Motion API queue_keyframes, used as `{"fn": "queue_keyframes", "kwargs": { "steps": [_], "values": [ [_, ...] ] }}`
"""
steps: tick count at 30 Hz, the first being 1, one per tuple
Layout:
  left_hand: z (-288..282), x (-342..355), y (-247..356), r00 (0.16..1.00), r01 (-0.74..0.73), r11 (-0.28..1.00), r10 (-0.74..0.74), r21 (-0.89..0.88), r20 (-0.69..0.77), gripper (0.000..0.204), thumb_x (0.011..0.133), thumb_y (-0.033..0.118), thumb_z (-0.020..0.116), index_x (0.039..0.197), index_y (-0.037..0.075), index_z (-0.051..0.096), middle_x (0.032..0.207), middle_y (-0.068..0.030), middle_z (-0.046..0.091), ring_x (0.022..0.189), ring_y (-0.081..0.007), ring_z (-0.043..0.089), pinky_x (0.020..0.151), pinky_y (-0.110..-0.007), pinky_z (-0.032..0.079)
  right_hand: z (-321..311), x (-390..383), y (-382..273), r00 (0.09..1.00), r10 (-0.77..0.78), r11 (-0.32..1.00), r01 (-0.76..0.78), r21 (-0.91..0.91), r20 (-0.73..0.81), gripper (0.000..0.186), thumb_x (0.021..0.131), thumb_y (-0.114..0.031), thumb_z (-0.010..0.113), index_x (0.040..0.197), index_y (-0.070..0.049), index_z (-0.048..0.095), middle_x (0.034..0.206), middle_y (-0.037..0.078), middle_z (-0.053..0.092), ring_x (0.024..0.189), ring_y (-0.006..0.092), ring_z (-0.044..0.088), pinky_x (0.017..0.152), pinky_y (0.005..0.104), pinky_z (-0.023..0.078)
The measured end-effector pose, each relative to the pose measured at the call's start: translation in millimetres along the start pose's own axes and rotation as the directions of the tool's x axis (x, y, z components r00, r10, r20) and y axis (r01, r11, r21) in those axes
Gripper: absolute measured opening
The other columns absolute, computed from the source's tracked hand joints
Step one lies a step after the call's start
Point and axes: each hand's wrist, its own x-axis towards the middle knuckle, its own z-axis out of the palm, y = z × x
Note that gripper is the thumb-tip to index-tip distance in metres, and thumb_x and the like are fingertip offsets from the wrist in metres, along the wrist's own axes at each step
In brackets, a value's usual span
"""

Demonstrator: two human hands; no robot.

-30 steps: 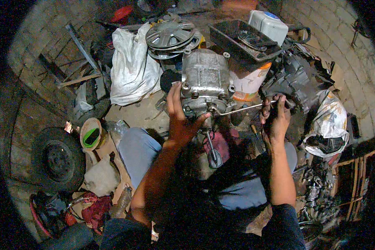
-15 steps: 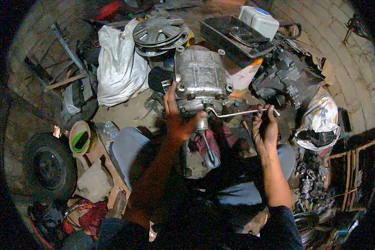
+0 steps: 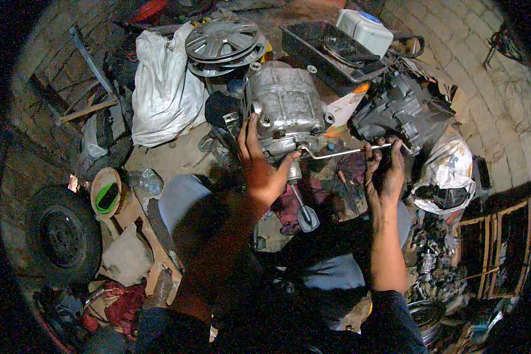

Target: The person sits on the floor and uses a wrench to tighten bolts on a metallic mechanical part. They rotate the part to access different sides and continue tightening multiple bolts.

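A grey cast-metal gearbox housing (image 3: 286, 97) stands in front of me, its flanged end toward me. From that end a shaft with a loop-shaped metal end (image 3: 307, 218) sticks out. My left hand (image 3: 265, 168) is braced on the housing, fingers stretched along its left side and thumb at the head of an offset ring spanner. The spanner (image 3: 339, 154) reaches right from the flange, its head at the flange's lower edge; the fastener under it is hidden. Around the spanner's outer end, the fingers of my right hand (image 3: 386, 171) are closed.
Behind the housing are stacked wheel covers (image 3: 223, 40), a white sack (image 3: 166, 88) and a black tray (image 3: 330, 53). Another gearbox casing (image 3: 392, 109) and a white bag (image 3: 447, 171) lie right. Left are a tyre (image 3: 65, 236) and a round container (image 3: 107, 192).
My right hand has shifted right and slightly up, and the spanner's outer end has risen a little. My left hand stays on the housing. The whole view has shifted slightly.
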Motion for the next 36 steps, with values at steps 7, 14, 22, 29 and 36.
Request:
{"fn": "queue_keyframes", "kwargs": {
  "steps": [7, 14, 22, 29, 36],
  "values": [
    [6.7, -1.3, -18.2, 0.990, -0.128, 0.992, 0.127, -0.019, -0.063, 0.104, 0.066, 0.021, 0.090, 0.150, 0.004, 0.031, 0.146, -0.0212, 0.037, 0.133, -0.0417, 0.039, 0.113, -0.050, 0.032, 37.1, 17.3, -8.5, 0.990, -0.137, 0.967, 0.131, -0.218, -0.014, 0.031, 0.099, -0.032, 0.063, 0.114, -0.006, 0.058, 0.096, 0.003, 0.061, 0.079, 0.0116, 0.056, 0.089, 0.0384, 0.054],
    [-18.4, 8.8, -48.9, 0.998, -0.060, 0.952, 0.063, -0.302, 0.000, 0.070, 0.082, 0.022, 0.072, 0.142, 0.000, 0.044, 0.133, -0.0210, 0.054, 0.124, -0.0334, 0.053, 0.105, -0.046, 0.042, 98.2, -18.9, 2.9, 0.815, -0.466, 0.586, 0.576, -0.570, 0.345, 0.023, 0.093, -0.014, 0.067, 0.110, 0.002, 0.065, 0.096, 0.011, 0.071, 0.080, 0.0148, 0.066, 0.069, 0.0308, 0.055],
    [-90.2, 30.5, -84.1, 0.941, 0.311, 0.689, -0.319, -0.654, 0.111, 0.055, 0.102, 0.037, 0.052, 0.143, 0.001, 0.045, 0.119, -0.0167, 0.063, 0.106, -0.0239, 0.063, 0.089, -0.036, 0.052, 94.2, -85.6, 102.3, 0.301, 0.177, 0.466, 0.813, -0.349, 0.937, 0.026, 0.083, -0.009, 0.063, 0.108, -0.006, 0.067, 0.098, 0.014, 0.066, 0.096, 0.0344, 0.064, 0.070, 0.0435, 0.057],
    [-102.5, 27.0, -66.9, 0.890, 0.391, 0.886, -0.297, -0.248, 0.345, 0.030, 0.100, 0.028, 0.056, 0.107, -0.001, 0.063, 0.095, -0.0110, 0.067, 0.087, -0.0207, 0.065, 0.083, -0.035, 0.054, 17.5, -60.5, 178.6, 0.023, 0.130, 0.090, 0.995, -0.035, 0.991, 0.013, 0.072, -0.015, 0.066, 0.085, -0.014, 0.067, 0.090, 0.010, 0.066, 0.090, 0.0318, 0.064, 0.065, 0.0439, 0.057],
    [-104.8, -14.7, -109.6, 0.582, 0.102, 0.977, 0.095, -0.189, 0.808, 0.033, 0.087, 0.019, 0.066, 0.113, -0.001, 0.066, 0.106, -0.0172, 0.069, 0.096, -0.0285, 0.064, 0.087, -0.040, 0.051, 4.0, -54.0, 180.3, 0.053, 0.395, 0.015, 0.998, -0.064, 0.917, 0.019, 0.071, -0.012, 0.066, 0.090, -0.012, 0.066, 0.092, 0.010, 0.067, 0.100, 0.0326, 0.063, 0.074, 0.0446, 0.058]
  ]
}}
